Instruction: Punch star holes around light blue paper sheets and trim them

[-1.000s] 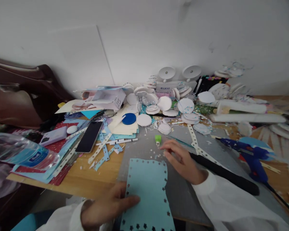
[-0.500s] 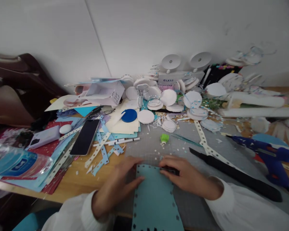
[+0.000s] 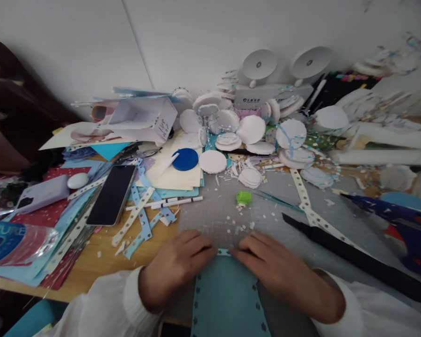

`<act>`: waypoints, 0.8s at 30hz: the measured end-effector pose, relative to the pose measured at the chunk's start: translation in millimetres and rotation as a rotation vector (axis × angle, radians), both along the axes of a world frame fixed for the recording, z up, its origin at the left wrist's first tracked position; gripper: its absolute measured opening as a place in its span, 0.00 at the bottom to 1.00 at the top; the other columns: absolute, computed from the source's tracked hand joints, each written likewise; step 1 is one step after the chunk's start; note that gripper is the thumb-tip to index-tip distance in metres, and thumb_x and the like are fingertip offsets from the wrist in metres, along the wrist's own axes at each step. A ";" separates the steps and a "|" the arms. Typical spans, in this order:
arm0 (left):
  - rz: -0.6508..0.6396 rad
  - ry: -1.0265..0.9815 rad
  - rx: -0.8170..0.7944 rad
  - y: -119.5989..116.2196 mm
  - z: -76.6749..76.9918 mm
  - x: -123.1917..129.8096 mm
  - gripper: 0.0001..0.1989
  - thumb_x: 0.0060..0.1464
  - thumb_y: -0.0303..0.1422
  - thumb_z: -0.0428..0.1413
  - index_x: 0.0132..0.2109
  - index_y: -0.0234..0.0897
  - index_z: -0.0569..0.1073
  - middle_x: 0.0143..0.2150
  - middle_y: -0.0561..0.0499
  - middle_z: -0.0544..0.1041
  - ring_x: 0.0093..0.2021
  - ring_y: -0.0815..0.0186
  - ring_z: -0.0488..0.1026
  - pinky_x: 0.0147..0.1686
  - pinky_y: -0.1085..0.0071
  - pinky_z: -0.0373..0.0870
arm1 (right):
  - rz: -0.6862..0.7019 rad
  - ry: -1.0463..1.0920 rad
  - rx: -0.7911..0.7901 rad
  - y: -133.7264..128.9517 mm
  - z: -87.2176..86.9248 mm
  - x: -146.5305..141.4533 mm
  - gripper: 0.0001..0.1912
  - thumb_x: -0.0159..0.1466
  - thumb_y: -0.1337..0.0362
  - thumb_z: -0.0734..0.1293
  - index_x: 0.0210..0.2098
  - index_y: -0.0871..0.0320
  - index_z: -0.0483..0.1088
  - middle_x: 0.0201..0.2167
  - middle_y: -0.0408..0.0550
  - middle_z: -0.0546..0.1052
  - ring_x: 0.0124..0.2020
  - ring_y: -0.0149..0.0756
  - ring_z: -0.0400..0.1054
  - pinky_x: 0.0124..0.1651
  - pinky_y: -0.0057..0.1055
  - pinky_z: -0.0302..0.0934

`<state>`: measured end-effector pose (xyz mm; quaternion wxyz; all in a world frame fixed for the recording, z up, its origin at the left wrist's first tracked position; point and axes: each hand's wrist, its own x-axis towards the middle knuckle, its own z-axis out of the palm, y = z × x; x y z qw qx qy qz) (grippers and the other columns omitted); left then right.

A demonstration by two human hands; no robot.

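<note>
A teal sheet of paper [image 3: 228, 299] with small dark flower-shaped marks or holes along its sides lies before me on the grey mat. At its far edge runs a narrow, paler band [image 3: 223, 252] with the same flower shapes, perhaps the edge folded over. My left hand [image 3: 184, 262] is closed at the far left corner, fingertips on that band. Opposite it, my right hand [image 3: 273, 267] pinches the far right corner, its fingers slightly blurred. My palms and thumbs are mostly hidden. Beyond my hands sits a small green item [image 3: 243, 198] among paper bits.
On the right lie a long black object [image 3: 354, 257], teal tweezers [image 3: 279, 200] and a blue glue gun [image 3: 396, 220]. White discs [image 3: 251, 129] pile up along the wall. To the left are a phone [image 3: 111, 195], punched paper strips [image 3: 142, 210] and a plastic bottle [image 3: 17, 243].
Both hands have drawn closer together along the paper's far edge, fingers now curled over it. The pale band has appeared between them. My view has shifted slightly.
</note>
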<state>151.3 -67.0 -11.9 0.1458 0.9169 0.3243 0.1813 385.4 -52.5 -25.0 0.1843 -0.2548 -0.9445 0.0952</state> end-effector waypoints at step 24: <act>0.033 0.263 0.181 -18.7 -2.9 7.4 0.13 0.63 0.25 0.44 0.52 0.29 0.67 0.34 0.48 0.74 0.35 0.62 0.68 0.46 0.60 0.63 | -0.169 -0.038 -0.053 -27.3 -7.7 0.9 0.15 0.69 0.69 0.54 0.45 0.63 0.71 0.26 0.48 0.67 0.28 0.35 0.61 0.29 0.30 0.59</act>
